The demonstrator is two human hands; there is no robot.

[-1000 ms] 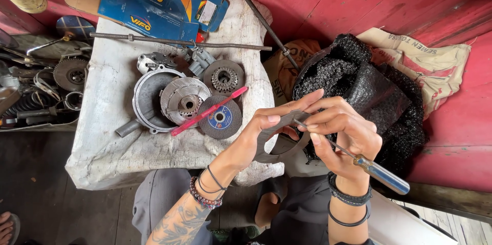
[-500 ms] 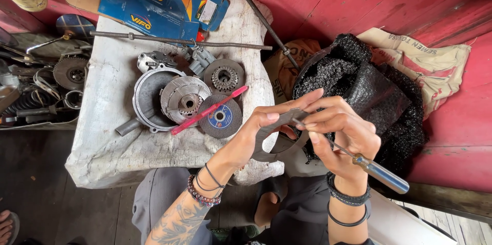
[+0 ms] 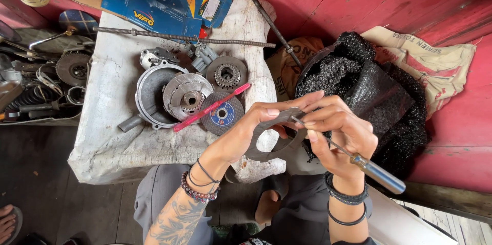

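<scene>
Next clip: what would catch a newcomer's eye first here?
The two hands at centre: the left hand holds a flat grey ring plate while the right hand works a slim metal-handled tool against its upper edge. Behind them, on a white cloth-covered block, lie round metal engine parts with a pink toothbrush across them, all against bright red boards.

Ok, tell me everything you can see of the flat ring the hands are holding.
The flat ring is a thin, dull grey disc, metal by its look, with a large round hole in the middle. It is held tilted above the person's lap, off the cloth-covered block. The left hand pinches its upper edge; the right hand presses a screwdriver tip against its top rim. Its far edge is hidden by fingers.
</scene>
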